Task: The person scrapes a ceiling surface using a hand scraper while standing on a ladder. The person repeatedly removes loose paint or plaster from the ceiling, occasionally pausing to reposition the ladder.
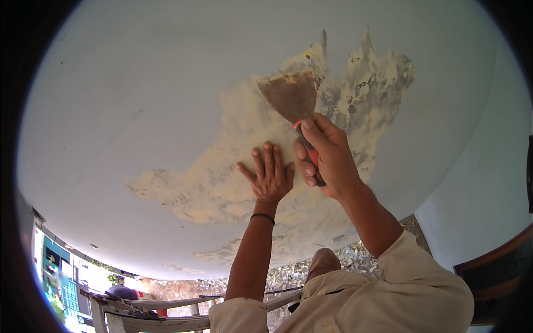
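- Scraper [291, 97]: rusty blade flat on scraped ceiling patch [233, 172], just above R fingers.
- R hand [327, 158]: arm raised, fingers wrapped tight round red/black handle.
- L hand [269, 177]: arm up, palm on ceiling, fingers spread, beside R.

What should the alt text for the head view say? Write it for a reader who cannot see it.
A person's right hand holds a red-handled putty knife against a pale blue surface, its blade on a scraped yellowish patch. The left hand lies flat, fingers spread, on that patch. A ladder shows at the lower left.
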